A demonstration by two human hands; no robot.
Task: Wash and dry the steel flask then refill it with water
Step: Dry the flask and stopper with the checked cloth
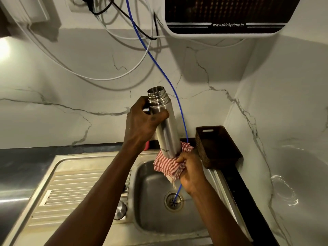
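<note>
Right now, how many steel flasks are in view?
1. The steel flask is held tilted over the sink, left hand near its open neck, right hand wrapping its base in a striped cloth.

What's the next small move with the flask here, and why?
Probably slide the striped cloth up the flask. The right hand wraps it round the base only, the left hand steadies the neck, and the body above is uncovered.
</note>
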